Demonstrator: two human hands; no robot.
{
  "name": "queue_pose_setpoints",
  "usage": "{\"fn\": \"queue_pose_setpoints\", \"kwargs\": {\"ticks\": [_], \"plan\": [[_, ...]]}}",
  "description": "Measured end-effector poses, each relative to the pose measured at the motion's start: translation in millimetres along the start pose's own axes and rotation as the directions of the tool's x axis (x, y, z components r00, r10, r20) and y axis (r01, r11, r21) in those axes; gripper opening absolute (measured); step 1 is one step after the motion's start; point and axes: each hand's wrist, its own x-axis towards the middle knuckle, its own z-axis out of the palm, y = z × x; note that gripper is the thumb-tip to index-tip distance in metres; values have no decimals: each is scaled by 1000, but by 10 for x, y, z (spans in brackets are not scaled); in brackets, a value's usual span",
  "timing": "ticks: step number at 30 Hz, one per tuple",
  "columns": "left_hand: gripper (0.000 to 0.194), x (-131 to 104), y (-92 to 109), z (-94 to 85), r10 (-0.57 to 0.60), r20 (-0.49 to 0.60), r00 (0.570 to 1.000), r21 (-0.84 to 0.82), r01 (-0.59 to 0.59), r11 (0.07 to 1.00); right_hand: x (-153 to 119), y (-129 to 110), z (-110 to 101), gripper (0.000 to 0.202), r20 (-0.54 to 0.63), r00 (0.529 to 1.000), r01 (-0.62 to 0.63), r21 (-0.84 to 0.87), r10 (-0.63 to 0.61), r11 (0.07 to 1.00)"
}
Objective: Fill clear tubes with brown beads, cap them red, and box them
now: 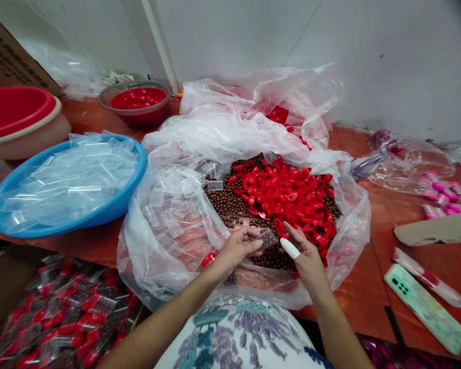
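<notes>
A clear plastic case (267,238) with dark beads inside is pinched in my left hand (241,248), over a large open plastic bag (142,256). My right hand (301,251), with a white cover on one finger, holds a red plastic piece (279,228) by its lower end. Brown beads (230,201) fill the middle of the bag. On them lies a heap of red pieces (292,189), just beyond my right hand. Clear cases (169,205) are spread over the bag's left side. One red piece (208,260) rests beside my left wrist.
A blue basin (138,174) of clear cases stands left, with red and pale basins (26,138) behind. Below is a box of red-and-clear items (69,318). On the right lie a phone (424,307), a red-and-clear item (430,279) and pink pieces (447,195).
</notes>
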Motion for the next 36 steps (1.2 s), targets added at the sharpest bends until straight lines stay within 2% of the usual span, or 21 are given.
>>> {"fn": "queue_pose_setpoints", "kwargs": {"ticks": [2,5,9,11,17,19,22,25,28,33,35,36], "plan": [[36,-13,5,-17,8,9,1000,-2,-8,1000,-27,4,-19,46,18,995,104,-142,-102,984],[37,-22,7,-30,11,13,1000,-2,-11,1000,-77,-4,-8,42,63,967,254,-315,-246,915],[36,-36,13,-27,18,22,1000,-12,-17,1000,-101,-11,3,46,112,928,364,-470,-355,804],[36,-46,16,-25,28,23,999,-19,-28,999,-91,-10,-19,49,153,905,417,-510,-398,752],[33,-58,-15,-33,104,3,995,18,-104,994,-83,-32,-64,60,370,812,582,-575,-452,574],[33,-62,-34,-33,113,11,993,13,-114,993,-96,-25,-15,60,380,807,587,-598,-452,545],[33,-80,-59,-20,112,32,993,16,-112,994,-100,25,95,66,289,818,551,-642,-498,533],[33,-104,-66,-6,112,45,993,29,-113,993,-74,79,167,63,233,793,557,-651,-562,516],[28,-110,-55,-4,108,64,992,-11,-107,994,-54,84,182,58,280,783,586,-632,-556,507],[43,-88,-92,13,46,61,997,-97,-40,995,-98,26,228,58,329,788,597,-614,-520,516],[45,-89,-119,26,45,35,998,-114,-40,993,-123,9,239,59,360,803,591,-579,-474,561],[47,-93,-125,31,30,21,999,-134,-27,991,-134,9,233,61,347,828,559,-563,-440,608]]}}
